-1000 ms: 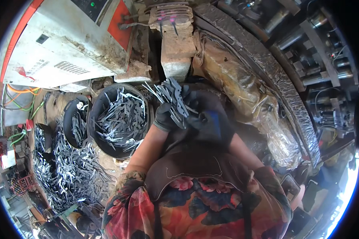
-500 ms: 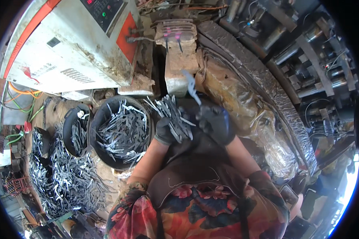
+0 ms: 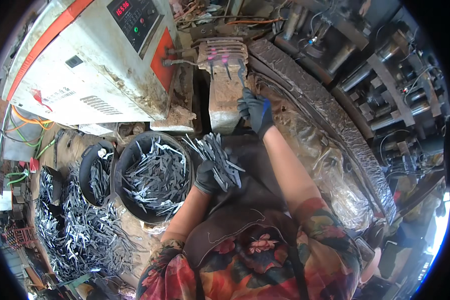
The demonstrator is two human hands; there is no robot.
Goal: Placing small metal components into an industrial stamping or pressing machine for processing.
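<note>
My gloved left hand is closed round a bundle of flat grey metal blanks, held over my dark apron. Out in front, my gloved right hand grips one single metal blank, long and narrow with a curved outline. Its far end stands beside the slotted top of a pale brick-like block. Two other blanks sit in the slots there, glowing pink, their dark ends hanging toward me. Whether my blank touches the block I cannot tell.
A black bucket full of blanks stands at my left, with a smaller tipped container and a large heap of blanks beyond. A white-and-orange machine rises at the front left. Foil-wrapped ducting and heavy machinery flank my right.
My right hand has moved forward from above my lap, carrying the single blank up to the slotted block. My left hand keeps its bundle near the same place. The view has shifted slightly.
</note>
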